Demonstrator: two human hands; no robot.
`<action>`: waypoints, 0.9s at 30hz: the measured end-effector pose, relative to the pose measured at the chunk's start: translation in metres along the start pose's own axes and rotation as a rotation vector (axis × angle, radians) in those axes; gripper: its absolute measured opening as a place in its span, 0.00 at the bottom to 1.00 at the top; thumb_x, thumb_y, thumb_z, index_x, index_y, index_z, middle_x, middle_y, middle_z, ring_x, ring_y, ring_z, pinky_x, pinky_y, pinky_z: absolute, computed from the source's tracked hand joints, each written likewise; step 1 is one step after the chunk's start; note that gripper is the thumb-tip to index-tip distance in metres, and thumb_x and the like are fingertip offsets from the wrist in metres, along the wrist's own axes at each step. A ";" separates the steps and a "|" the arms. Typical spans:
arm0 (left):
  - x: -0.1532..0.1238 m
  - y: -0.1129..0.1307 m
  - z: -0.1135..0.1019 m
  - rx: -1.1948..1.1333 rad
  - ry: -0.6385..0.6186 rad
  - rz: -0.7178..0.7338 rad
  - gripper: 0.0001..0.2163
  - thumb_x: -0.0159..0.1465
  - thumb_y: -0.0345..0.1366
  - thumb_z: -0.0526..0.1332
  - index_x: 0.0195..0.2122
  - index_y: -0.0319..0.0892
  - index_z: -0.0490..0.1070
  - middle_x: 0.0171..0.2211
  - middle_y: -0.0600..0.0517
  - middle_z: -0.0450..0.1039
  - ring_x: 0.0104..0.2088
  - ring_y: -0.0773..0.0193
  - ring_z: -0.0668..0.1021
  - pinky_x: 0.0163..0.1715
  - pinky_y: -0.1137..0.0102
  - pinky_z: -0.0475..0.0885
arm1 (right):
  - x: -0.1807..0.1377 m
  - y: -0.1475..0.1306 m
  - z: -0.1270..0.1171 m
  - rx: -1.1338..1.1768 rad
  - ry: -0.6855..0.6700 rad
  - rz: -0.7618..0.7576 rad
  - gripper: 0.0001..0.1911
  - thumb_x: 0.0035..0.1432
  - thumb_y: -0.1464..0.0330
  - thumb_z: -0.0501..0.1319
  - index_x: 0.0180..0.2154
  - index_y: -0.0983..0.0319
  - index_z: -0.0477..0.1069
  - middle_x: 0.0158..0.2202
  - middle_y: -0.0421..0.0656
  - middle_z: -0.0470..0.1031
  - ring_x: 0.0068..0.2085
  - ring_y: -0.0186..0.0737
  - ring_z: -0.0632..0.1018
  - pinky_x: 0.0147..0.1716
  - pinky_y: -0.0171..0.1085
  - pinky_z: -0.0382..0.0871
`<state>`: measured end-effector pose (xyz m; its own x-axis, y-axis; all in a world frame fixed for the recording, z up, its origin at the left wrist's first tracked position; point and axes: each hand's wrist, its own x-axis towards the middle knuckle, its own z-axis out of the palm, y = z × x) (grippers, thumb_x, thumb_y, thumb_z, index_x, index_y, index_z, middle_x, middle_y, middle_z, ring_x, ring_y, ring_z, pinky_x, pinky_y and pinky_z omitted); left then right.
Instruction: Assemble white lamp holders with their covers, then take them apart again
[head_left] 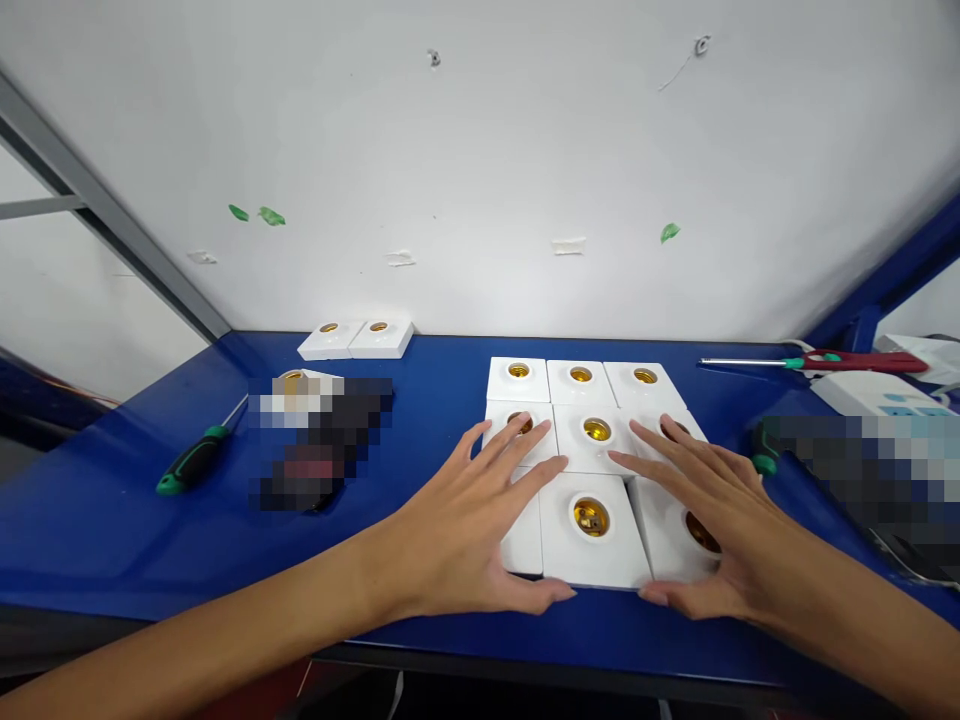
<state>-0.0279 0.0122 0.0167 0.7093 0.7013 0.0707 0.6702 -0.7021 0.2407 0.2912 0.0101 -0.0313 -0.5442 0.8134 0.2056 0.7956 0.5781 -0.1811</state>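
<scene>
Several white square lamp sockets with brass centres lie in a tight grid on the blue table (420, 400); the middle front socket (591, 530) shows fully. My left hand (472, 530) lies open and flat on the grid's left side, fingers spread over the sockets there, thumb along the front edge. My right hand (705, 520) lies open and flat on the right side, fingers stretched over the right sockets, thumb at the front edge. Neither hand holds anything.
Two more white sockets (357, 340) sit at the back left by the white wall. A green-handled screwdriver (196, 460) lies at the left, a red-handled screwdriver (817, 361) at the back right. Blurred patches cover items left of centre and at the right.
</scene>
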 end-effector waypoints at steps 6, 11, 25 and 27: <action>0.004 0.001 -0.001 -0.003 -0.031 -0.026 0.45 0.59 0.61 0.68 0.72 0.43 0.59 0.76 0.39 0.48 0.76 0.37 0.50 0.72 0.36 0.47 | 0.010 -0.012 -0.007 0.088 0.036 0.124 0.37 0.64 0.43 0.60 0.71 0.39 0.55 0.79 0.38 0.47 0.77 0.64 0.49 0.66 0.71 0.62; 0.011 0.000 -0.003 0.000 -0.049 -0.018 0.47 0.58 0.61 0.69 0.73 0.45 0.57 0.77 0.41 0.46 0.76 0.35 0.47 0.71 0.32 0.46 | 0.013 -0.023 -0.005 0.112 0.061 0.117 0.29 0.67 0.47 0.58 0.67 0.41 0.60 0.77 0.37 0.53 0.77 0.60 0.50 0.69 0.70 0.55; 0.012 -0.004 0.005 -0.022 -0.004 0.003 0.42 0.62 0.64 0.64 0.71 0.45 0.62 0.75 0.41 0.55 0.76 0.36 0.47 0.70 0.31 0.44 | 0.083 0.013 -0.001 0.456 0.170 0.582 0.36 0.67 0.44 0.54 0.69 0.52 0.60 0.75 0.47 0.58 0.74 0.59 0.60 0.72 0.61 0.56; 0.012 -0.006 0.004 -0.014 -0.014 -0.017 0.42 0.61 0.63 0.65 0.71 0.45 0.62 0.75 0.41 0.54 0.76 0.36 0.47 0.71 0.32 0.43 | 0.085 0.009 0.003 0.463 0.186 0.577 0.35 0.67 0.46 0.54 0.69 0.53 0.61 0.75 0.47 0.58 0.74 0.59 0.61 0.71 0.60 0.58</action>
<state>-0.0227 0.0240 0.0127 0.7007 0.7115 0.0531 0.6792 -0.6880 0.2555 0.2517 0.0845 -0.0186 0.0101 0.9942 0.1075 0.7252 0.0668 -0.6853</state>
